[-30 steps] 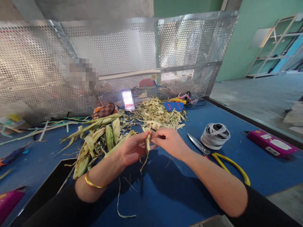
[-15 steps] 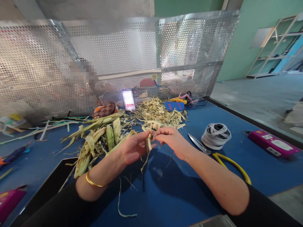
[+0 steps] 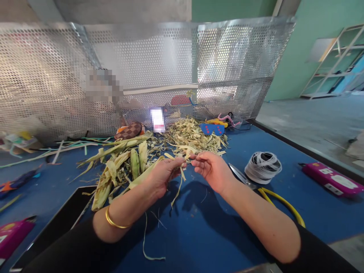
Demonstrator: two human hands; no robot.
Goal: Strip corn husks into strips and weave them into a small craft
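Note:
My left hand [image 3: 163, 174], with a gold bangle at the wrist, is closed on a pale corn husk strip [image 3: 182, 174]. A thin end of the strip dangles below the fingers. Just to the right, my right hand [image 3: 212, 170] has its fingers curled and the thumb near the fingertips; whatever they pinch, if anything, is too small to make out. Whole corn husks [image 3: 135, 165] lie left of my hands. Behind them is a heap of shredded husk [image 3: 193, 134]. Scissors [image 3: 241, 176] with yellow handles lie by my right forearm.
A ball of white string [image 3: 263, 167] sits beyond the scissors, and a magenta pack [image 3: 331, 178] lies farther right. At left are a black tray [image 3: 65, 212] and another magenta pack [image 3: 15, 235]. A perforated metal screen [image 3: 159, 53] closes off the table's back.
My right hand has drawn slightly away to the right from the husk strip. My left hand has turned, its back now showing more, and still holds the strip.

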